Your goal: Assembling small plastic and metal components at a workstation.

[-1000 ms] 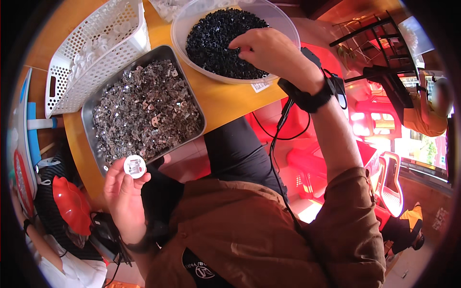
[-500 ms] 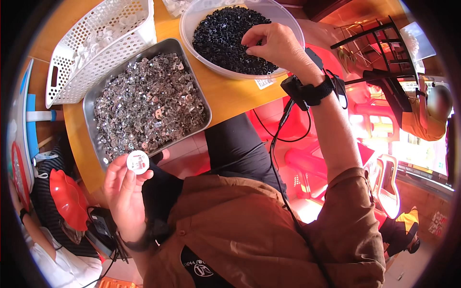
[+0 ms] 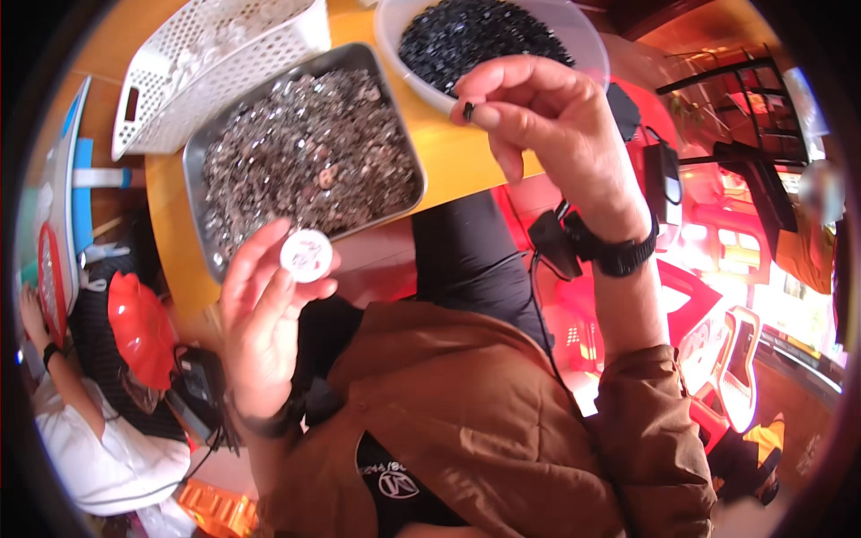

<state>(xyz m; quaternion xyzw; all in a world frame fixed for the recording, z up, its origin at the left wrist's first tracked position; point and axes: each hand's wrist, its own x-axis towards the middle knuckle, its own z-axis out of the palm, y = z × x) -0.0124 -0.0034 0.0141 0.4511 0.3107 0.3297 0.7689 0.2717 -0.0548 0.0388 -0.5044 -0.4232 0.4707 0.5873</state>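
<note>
Between the fingers and thumb of my left hand (image 3: 265,314) is a round white plastic piece (image 3: 306,255), its face turned up with small fittings inside. That hand is at the near edge of a metal tray (image 3: 418,190) heaped with small shiny metal parts (image 3: 296,152). My right hand (image 3: 547,117) pinches one small black part (image 3: 468,111) between thumb and forefinger. It hovers over the near rim of a translucent round tub (image 3: 587,54), which holds many small black parts (image 3: 475,40). A dark band with a box is strapped to my right wrist.
A white perforated basket (image 3: 224,81) with white pieces stands at the far left of the yellow table (image 3: 457,170). A cable runs down from my right wrist. Red plastic stools (image 3: 708,359) stand on the right, and another person's arm (image 3: 76,394) shows at the left.
My right hand has come up out of the black parts toward me, now with one black part pinched. My left hand still holds the white piece. The whole view has shifted slightly.
</note>
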